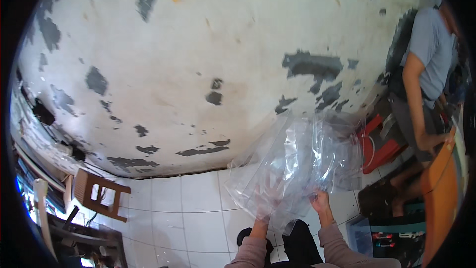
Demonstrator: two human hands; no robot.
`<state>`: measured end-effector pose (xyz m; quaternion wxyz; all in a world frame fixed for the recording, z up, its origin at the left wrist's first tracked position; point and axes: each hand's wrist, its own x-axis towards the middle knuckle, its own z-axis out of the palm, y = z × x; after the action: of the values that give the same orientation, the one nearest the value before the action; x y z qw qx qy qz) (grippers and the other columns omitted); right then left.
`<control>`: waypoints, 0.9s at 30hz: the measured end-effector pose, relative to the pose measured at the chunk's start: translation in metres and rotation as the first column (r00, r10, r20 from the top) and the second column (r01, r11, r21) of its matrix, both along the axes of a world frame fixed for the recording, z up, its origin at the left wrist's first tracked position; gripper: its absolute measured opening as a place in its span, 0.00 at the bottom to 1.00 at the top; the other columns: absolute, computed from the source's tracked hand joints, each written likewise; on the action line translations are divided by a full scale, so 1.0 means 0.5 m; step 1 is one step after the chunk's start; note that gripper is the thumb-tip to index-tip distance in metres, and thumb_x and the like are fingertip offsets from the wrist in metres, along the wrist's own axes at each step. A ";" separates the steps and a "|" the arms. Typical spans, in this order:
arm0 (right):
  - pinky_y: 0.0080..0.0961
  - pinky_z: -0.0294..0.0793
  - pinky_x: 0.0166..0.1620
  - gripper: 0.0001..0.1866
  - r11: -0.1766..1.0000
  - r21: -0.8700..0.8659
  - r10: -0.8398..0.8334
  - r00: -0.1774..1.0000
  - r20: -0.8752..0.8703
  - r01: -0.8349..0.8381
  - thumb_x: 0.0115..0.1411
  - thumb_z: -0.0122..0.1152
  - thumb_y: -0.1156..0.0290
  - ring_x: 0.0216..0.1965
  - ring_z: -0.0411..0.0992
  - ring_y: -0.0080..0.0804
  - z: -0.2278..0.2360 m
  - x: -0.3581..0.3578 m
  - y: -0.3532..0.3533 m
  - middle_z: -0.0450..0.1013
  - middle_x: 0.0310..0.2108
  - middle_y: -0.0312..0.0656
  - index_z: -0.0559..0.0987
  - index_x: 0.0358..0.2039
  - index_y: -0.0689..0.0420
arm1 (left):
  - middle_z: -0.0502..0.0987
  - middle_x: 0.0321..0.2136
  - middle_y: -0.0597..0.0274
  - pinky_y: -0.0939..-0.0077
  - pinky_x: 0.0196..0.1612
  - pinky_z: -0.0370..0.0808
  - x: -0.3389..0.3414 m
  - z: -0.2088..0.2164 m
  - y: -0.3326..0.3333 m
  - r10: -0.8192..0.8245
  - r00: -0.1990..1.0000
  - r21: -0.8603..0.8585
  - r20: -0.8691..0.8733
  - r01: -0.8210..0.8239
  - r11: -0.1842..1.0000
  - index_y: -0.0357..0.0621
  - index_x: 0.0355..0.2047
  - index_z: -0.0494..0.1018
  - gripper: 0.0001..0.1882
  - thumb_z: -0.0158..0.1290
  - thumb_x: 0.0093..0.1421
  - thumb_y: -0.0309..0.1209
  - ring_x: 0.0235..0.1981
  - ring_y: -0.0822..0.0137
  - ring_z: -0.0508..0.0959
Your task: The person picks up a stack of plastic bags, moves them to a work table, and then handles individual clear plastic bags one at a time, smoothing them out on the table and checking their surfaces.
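A large, crumpled clear plastic sheet (292, 154) spreads in front of me; whether it is a single layer or a bag I cannot tell. Through the plastic I see my left hand (268, 196), its fingers spread and the palm against or inside the film. My right hand (320, 200) has its fingers closed on the near right edge of the plastic. Glare hides some of the folds.
A wall (198, 59) with peeling paint rises ahead above the white tiled floor (201, 193). A brown stool (85, 191) lies at left. At right are a red stool (379, 161), another person (431, 34), an orange panel (439, 198) and a clear bin (359, 235).
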<state>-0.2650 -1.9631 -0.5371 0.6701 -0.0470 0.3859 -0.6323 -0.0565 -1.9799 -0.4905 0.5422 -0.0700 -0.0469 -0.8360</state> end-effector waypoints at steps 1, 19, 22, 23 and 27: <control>0.22 0.70 0.26 0.09 1.000 -0.006 0.014 1.000 0.004 -0.014 0.45 0.47 0.83 0.24 0.68 0.27 0.032 0.017 0.017 0.68 0.23 0.38 0.71 0.29 0.59 | 0.46 0.58 0.56 0.64 0.53 0.60 0.019 0.054 0.021 0.014 1.000 -0.006 0.004 -0.014 1.000 0.67 0.58 0.44 0.31 0.28 0.55 0.59 0.56 0.54 0.54; 0.31 0.72 0.39 0.20 0.797 -0.081 0.604 0.790 0.110 -0.598 0.39 0.43 0.87 0.35 0.70 0.35 0.728 0.153 0.230 0.70 0.33 0.42 0.69 0.36 0.61 | 0.43 0.58 0.51 0.35 0.46 0.58 0.199 0.735 0.469 0.358 0.753 0.085 0.553 -0.478 0.874 0.71 0.58 0.40 0.35 0.37 0.51 0.53 0.56 0.45 0.51; 0.31 0.71 0.40 0.20 0.791 -0.113 0.611 0.787 0.086 -0.601 0.41 0.43 0.87 0.35 0.70 0.34 0.796 0.209 0.261 0.70 0.33 0.42 0.68 0.38 0.60 | 0.43 0.59 0.49 0.40 0.52 0.51 0.244 0.744 0.548 0.455 0.824 0.125 0.336 -0.518 0.846 0.64 0.59 0.40 0.33 0.37 0.55 0.47 0.59 0.49 0.45; 0.29 0.72 0.38 0.20 0.772 -0.158 0.630 0.773 0.072 -0.615 0.42 0.44 0.87 0.34 0.70 0.34 0.784 0.218 0.270 0.69 0.34 0.40 0.68 0.39 0.58 | 0.43 0.59 0.49 0.43 0.53 0.51 0.259 0.747 0.577 0.465 0.815 0.097 0.347 -0.524 0.846 0.61 0.59 0.40 0.33 0.37 0.55 0.47 0.59 0.49 0.45; 0.28 0.71 0.39 0.20 0.690 -0.262 0.710 0.701 0.063 -0.675 0.46 0.47 0.84 0.35 0.69 0.33 0.792 0.304 0.383 0.68 0.37 0.39 0.68 0.42 0.56 | 0.47 0.58 0.50 0.54 0.55 0.53 0.344 0.760 0.749 0.548 0.828 -0.043 0.114 -0.547 0.836 0.53 0.59 0.43 0.30 0.36 0.58 0.43 0.59 0.54 0.48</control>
<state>-0.1128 -1.7716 -0.1409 0.8784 -0.2123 0.2122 -0.3718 0.1156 -1.6055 -0.1107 0.7548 -0.0050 -0.1014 -0.6481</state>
